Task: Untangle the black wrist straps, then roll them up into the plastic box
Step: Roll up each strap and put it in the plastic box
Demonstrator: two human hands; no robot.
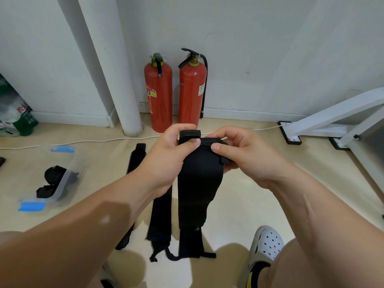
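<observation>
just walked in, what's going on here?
A person is working over the floor with bare hands. The left hand and right hand both pinch the top end of one black wrist strap, which is folded over as if starting a roll; the rest hangs down toward the floor. A second strap and a third strap lie unrolled to its left. The clear plastic box further left already holds what look like rolled black straps.
</observation>
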